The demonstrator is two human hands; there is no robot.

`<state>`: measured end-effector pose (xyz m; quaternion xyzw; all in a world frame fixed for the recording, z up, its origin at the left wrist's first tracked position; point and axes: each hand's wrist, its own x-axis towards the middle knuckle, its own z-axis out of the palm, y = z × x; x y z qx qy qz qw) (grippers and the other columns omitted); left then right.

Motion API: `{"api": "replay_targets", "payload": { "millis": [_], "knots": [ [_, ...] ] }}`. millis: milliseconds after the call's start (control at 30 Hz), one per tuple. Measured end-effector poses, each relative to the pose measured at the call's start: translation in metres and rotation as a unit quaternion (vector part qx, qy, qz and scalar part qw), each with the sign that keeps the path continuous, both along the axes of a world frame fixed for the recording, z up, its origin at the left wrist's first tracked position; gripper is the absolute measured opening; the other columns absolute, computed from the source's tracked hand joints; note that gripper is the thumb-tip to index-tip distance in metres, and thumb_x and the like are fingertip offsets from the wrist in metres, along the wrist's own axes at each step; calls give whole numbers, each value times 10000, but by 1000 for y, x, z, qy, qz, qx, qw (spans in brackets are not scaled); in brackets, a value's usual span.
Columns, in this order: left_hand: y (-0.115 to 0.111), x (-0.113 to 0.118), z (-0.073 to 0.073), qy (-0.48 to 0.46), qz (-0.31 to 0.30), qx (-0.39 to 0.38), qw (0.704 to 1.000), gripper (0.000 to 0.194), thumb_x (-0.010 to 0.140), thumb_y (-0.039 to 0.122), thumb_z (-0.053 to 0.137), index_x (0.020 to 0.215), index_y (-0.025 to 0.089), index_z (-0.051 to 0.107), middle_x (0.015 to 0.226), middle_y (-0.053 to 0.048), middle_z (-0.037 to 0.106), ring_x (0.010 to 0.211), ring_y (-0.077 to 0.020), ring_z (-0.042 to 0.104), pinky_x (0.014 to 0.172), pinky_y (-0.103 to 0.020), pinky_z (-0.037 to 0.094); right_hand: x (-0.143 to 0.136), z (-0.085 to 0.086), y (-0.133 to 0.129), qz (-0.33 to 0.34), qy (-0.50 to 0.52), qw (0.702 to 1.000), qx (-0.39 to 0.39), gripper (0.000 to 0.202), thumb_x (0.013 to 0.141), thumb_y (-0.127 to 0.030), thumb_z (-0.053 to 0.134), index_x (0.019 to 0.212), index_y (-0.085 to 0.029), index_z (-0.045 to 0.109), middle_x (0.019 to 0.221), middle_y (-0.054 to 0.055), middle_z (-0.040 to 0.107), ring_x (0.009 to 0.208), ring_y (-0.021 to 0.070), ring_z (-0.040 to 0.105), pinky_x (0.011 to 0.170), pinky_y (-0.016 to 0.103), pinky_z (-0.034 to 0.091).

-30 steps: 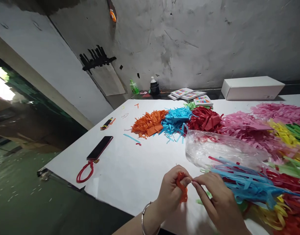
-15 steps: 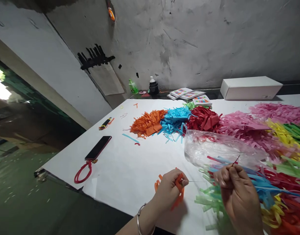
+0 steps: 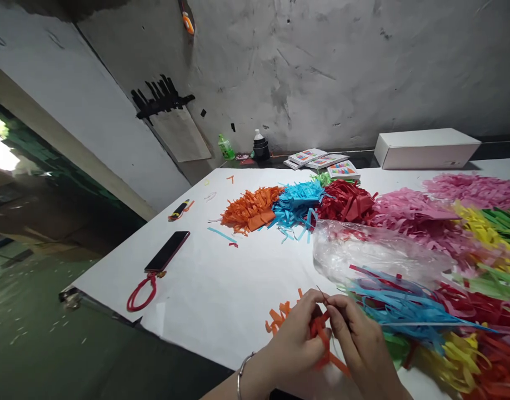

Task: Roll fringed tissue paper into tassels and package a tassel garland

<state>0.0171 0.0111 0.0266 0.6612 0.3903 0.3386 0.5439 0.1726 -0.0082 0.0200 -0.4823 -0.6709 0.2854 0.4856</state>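
My left hand [image 3: 296,336] is closed around an orange tissue-paper tassel [image 3: 279,318], its cut strips sticking out to the left and below the fingers. Close against it, my right hand [image 3: 359,347] pinches a thin red strand [image 3: 320,292] at the top of the tassel. The fingertips of both hands meet there, so the exact hold on the strand is partly hidden. Just right of my right hand lie blue paper fringes [image 3: 409,305] and yellow paper fringes [image 3: 459,361].
Beyond my hands, a clear plastic bag [image 3: 355,253] lies before piles of orange fringe [image 3: 253,208], blue fringe [image 3: 299,200], red fringe [image 3: 346,203] and pink fringe [image 3: 417,216]. A phone [image 3: 167,251] and a cutter [image 3: 180,210] are at left. A white box [image 3: 425,150] stands by the wall.
My right hand has moved left with the thin red strand to meet my left hand at the orange tassel. Light green strips beside my right hand are now mostly out of sight.
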Motion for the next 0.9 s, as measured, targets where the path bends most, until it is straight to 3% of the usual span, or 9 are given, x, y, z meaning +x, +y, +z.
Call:
{"api": "replay_targets", "payload": {
  "millis": [100, 200, 333, 433, 633, 900],
  "knots": [
    [-1, -5, 0, -93, 11, -109, 990, 305, 833, 199, 671, 1133, 180, 619, 949, -52, 608, 819, -169, 542, 737, -279, 435, 1, 0, -3, -70, -5, 997, -10, 246, 1013, -382, 449, 960, -225, 630, 790, 2, 674, 623, 145, 634, 579, 232, 496],
    [-2, -5, -1, -155, 62, -180, 969, 239, 827, 350, 749, 922, 140, 685, 829, -48, 633, 749, -144, 554, 709, -257, 430, 0, -3, -8, -102, 20, 994, -24, 253, 999, -409, 478, 990, -217, 641, 737, -10, 658, 562, 134, 598, 532, 224, 470],
    [-4, 0, -4, -247, 136, -256, 925, 298, 752, 383, 836, 858, 153, 680, 741, -19, 646, 657, -114, 558, 641, -225, 431, 0, -7, -14, -145, 72, 986, -38, 259, 977, -421, 519, 1044, -211, 656, 648, -28, 616, 536, 134, 591, 515, 208, 470],
    [-4, 3, -5, -297, 162, -266, 903, 295, 732, 360, 859, 843, 166, 667, 737, -7, 652, 645, -104, 562, 624, -211, 443, 1, -9, -19, -134, 73, 988, -37, 254, 952, -429, 556, 983, -209, 678, 689, -4, 648, 539, 130, 589, 504, 202, 463],
    [-4, 7, -3, -325, 170, -264, 892, 300, 719, 346, 873, 835, 168, 660, 707, 8, 645, 595, -87, 546, 593, -203, 446, 0, -5, -22, -93, 47, 994, -44, 278, 946, -439, 560, 884, -203, 694, 593, -10, 587, 463, 115, 501, 384, 202, 348],
    [-6, 7, -3, -316, 154, -263, 898, 298, 729, 353, 868, 831, 160, 666, 735, -14, 668, 623, -99, 568, 605, -210, 458, 1, -4, -22, -71, 33, 997, -27, 276, 961, -426, 543, 892, -207, 697, 627, -12, 626, 493, 125, 551, 503, 222, 440]
  ]
}}
